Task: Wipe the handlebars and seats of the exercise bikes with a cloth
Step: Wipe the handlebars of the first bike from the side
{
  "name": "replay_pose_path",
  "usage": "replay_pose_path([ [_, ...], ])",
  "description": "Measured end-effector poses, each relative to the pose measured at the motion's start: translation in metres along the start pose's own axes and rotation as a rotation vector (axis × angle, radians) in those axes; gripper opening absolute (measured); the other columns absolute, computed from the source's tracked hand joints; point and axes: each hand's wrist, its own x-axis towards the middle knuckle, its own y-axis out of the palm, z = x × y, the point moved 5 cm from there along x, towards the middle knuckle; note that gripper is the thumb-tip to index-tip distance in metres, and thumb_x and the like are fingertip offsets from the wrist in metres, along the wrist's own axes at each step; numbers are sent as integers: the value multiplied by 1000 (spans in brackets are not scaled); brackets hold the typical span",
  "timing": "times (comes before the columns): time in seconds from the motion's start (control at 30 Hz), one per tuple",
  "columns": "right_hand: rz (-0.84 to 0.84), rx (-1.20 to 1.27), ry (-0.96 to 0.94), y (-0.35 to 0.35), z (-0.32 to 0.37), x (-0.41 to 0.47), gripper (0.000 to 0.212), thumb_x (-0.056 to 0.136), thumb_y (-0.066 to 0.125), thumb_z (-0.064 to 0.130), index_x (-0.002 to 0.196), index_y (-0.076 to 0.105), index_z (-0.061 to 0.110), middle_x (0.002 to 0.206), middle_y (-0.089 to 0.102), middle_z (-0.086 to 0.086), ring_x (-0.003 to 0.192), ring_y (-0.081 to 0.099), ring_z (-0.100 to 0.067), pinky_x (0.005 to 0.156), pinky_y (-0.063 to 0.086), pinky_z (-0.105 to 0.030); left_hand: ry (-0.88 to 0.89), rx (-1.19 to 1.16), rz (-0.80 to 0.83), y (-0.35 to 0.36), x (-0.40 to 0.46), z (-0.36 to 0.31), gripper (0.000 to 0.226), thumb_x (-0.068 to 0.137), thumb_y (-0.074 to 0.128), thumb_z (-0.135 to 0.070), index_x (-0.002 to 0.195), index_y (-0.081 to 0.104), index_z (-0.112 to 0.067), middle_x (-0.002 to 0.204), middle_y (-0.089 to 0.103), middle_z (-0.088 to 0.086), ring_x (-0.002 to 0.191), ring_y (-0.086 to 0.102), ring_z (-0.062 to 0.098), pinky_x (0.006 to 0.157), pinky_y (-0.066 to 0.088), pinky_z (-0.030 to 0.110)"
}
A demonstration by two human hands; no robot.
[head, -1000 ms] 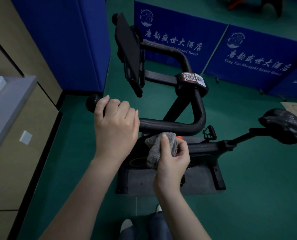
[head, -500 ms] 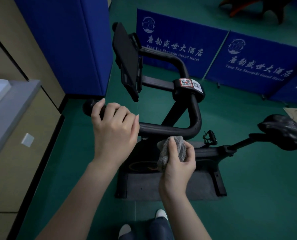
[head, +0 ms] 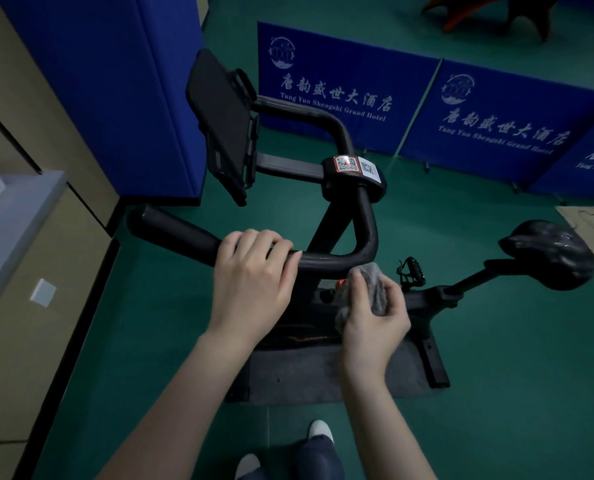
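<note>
A black exercise bike stands on a dark mat on the green floor. Its looped black handlebar (head: 170, 230) runs across the middle of the head view. My left hand (head: 254, 282) is wrapped over the near bar, right of the bare grip end. My right hand (head: 375, 320) holds a bunched grey cloth (head: 370, 282) against the underside of the bar's near right bend. The black seat (head: 548, 251) sits on its post at the right, apart from both hands. A dark screen (head: 219, 123) is mounted at the front of the bars.
Blue hotel-branded partition panels (head: 340, 88) stand behind the bike, and a tall blue panel (head: 108, 91) at the left. A beige wall and a grey ledge (head: 14, 223) run along the left. My shoes (head: 319, 431) show at the bottom edge.
My left hand has slid right along the near bar, uncovering the grip end. My right hand with the cloth has moved right toward the bar's bend.
</note>
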Motion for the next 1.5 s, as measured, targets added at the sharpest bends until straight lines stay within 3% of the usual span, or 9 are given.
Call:
replay_pose_path([
  [0.1,117,-155,-248,12,18,-15,13,78,77,10,87,68,16,99,59,-7,91,61,-7,78,48,-13,-11,8,5,0,-2,1,26,97,48,-30,90,67,-15,86,65,-2,82,58,21,82,37,35],
  [0.23,186,-362,-490,13,38,-11,15,76,79,6,89,72,5,95,58,-8,87,59,-11,81,44,-10,-12,-22,-9,-2,-2,2,23,95,52,-30,90,68,-14,85,66,-3,81,58,20,81,36,33],
  [0.37,247,-537,-631,20,58,6,14,81,75,6,94,72,3,98,60,-10,93,58,-20,85,45,-19,-24,-43,-2,-2,-3,3,22,94,53,-30,91,69,-14,86,66,-3,82,58,20,81,35,32],
  [0.53,580,-781,-847,56,63,-4,11,85,71,12,95,72,8,102,65,-5,98,54,-26,84,44,-39,-9,-36,31,-4,-3,2,23,95,51,-30,94,69,-14,88,65,-2,85,58,21,83,36,34],
  [0.7,658,-884,-783,52,71,22,16,91,65,21,99,73,9,103,63,-7,98,55,-29,84,45,-45,-35,-64,20,-12,-5,7,24,95,50,-25,101,68,-10,94,65,2,92,58,23,96,34,35],
  [0.9,1028,-955,-658,100,67,23,20,92,63,24,106,72,14,104,69,-6,101,62,-22,91,46,-33,-71,-49,19,-18,-12,13,21,94,53,-23,100,67,-9,95,65,3,94,59,23,104,34,37],
  [1.07,1256,-860,-601,124,66,14,14,91,64,19,101,71,13,94,71,2,93,64,-10,82,46,-18,-91,-52,24,-19,-12,15,19,94,52,-22,97,65,-9,93,64,3,90,58,22,98,35,33],
  [1.37,1312,-1080,-651,94,72,52,13,92,62,19,100,70,14,96,67,-2,92,61,-18,83,49,-32,-134,-10,51,-15,-12,13,20,95,49,-27,96,64,-12,93,62,0,91,57,20,99,33,33],
  [1.5,1287,-1095,-756,86,77,55,17,93,62,23,101,71,12,99,64,-2,93,59,-18,84,45,-27,-167,21,45,-12,-10,11,21,94,49,-28,94,63,-12,90,62,1,90,57,22,98,33,35],
])
